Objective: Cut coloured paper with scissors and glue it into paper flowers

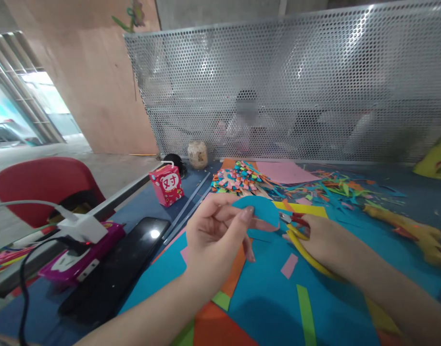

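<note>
My left hand [220, 235] pinches a blue paper piece [261, 209] with a rounded edge between thumb and fingers, raised above the table. My right hand [323, 240] is closed around scissors [299, 240] with yellow and red handles. Only a short metal part of the blades shows, close to the right edge of the blue piece; whether they touch it I cannot tell. Beneath both hands lie large blue paper sheets [270, 298]. An orange paper sheet [220, 327], a pink paper scrap [289, 265] and a green paper strip [306, 312] are on or beside them.
Behind my hands sit a pile of multicoloured fringed paper [242, 178] and loose scraps [343, 185]. A perforated metal screen [278, 86] closes the back; a person is behind it. Left are a red drink box [166, 185], a phone [115, 269] and a purple power strip [79, 259].
</note>
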